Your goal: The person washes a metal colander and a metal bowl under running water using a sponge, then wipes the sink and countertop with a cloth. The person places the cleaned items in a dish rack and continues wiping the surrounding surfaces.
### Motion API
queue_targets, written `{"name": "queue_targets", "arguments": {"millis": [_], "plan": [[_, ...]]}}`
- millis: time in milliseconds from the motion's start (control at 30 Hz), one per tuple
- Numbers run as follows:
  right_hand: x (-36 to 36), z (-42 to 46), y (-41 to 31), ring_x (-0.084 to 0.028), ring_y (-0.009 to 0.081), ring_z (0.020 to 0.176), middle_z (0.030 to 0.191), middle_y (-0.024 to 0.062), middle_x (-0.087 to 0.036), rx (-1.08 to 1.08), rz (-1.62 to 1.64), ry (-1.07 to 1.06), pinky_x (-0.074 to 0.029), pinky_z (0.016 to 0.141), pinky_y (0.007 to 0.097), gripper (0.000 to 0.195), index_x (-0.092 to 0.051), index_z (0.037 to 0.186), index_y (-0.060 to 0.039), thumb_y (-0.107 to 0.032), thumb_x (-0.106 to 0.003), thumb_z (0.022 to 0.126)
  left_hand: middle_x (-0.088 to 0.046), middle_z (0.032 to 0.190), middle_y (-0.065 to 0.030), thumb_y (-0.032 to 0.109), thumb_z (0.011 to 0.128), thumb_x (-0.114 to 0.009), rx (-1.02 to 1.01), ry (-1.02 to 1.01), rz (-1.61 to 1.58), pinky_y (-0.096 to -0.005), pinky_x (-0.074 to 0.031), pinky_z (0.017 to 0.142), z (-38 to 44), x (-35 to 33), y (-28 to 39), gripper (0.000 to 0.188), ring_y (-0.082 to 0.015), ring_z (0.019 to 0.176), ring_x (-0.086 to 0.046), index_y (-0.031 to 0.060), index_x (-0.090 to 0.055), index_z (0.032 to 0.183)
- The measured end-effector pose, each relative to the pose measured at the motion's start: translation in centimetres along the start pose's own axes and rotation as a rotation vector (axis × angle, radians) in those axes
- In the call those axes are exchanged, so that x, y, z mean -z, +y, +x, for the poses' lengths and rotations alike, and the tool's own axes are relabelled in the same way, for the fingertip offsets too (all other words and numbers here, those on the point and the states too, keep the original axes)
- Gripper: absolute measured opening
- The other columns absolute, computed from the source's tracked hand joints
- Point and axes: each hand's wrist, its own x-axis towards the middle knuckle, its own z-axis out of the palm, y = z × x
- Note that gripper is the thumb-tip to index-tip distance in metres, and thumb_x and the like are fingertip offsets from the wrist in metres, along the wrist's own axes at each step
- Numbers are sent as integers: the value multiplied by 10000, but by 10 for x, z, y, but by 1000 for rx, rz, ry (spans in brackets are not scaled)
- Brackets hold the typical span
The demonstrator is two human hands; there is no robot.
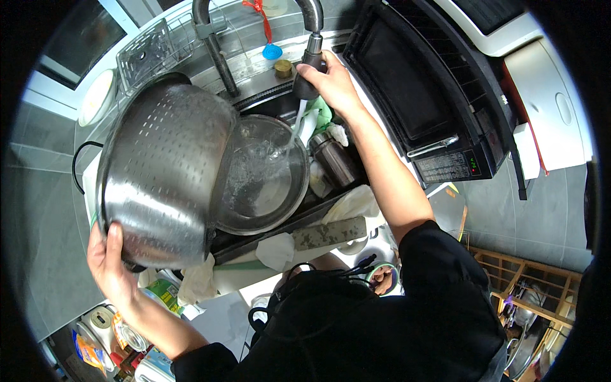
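My left hand [107, 267] grips the rim of a large perforated stainless-steel strainer pot [167, 157], tipped on its side at the left of the sink. My right hand [336, 81] is closed around the black spray head [308, 74] of the pull-out faucet. A stream of water [298, 122] runs from it into a round metal basin [303, 176], where the water is splashing. The strainer overlaps the basin's left side and hides part of it. Right of the basin, a dark metal canister [334, 160] leans in the sink beside a green and white cloth or bag [320, 114].
A black microwave oven [410, 81] stands close on the right. Behind the sink are a wire rack [152, 57], a second pipe [222, 67] and a blue round strainer or plug [272, 51]. A whetstone-like bar [329, 233] and cloths [353, 203] lie along the front edge.
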Motion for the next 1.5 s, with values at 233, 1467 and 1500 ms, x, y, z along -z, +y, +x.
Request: {"name": "queue_targets", "arguments": {"millis": [233, 1467, 1500], "plan": [[-2, -3, 6, -532, 85, 819, 888, 4, -590, 43, 345, -18, -436, 749, 239, 369, -532, 1081, -44, -173, -690, 773, -509, 784, 19, 186, 818, -610, -36, 56, 144, -203, -336, 674, -27, 28, 9, 213, -72, 728, -435, 2, -550, 907], [-45, -14, 15, -619, 306, 504, 625, 208, -608, -348, -752, -571, -504, 488, 379, 301, -616, 757, 80, -197, -502, 784, -544, 1131, -114, 180, 809, -642, -172, 684, -146, -350, -301, 972, -80, 140, -18, 474, -190, 1054, -469, -46, -473, 1191], [-53, -11, -19, -651, 297, 634, 709, 192, -638, -322, -896, -640, -516, 574, 392, 280, -639, 795, 57, -187, -502, 781, -547, 1121, -110, 175, 804, -648, -182, 707, -159, -348, -300, 973, -84, 151, -23, 466, -186, 1046, -471, -51, -480, 1176]]}}
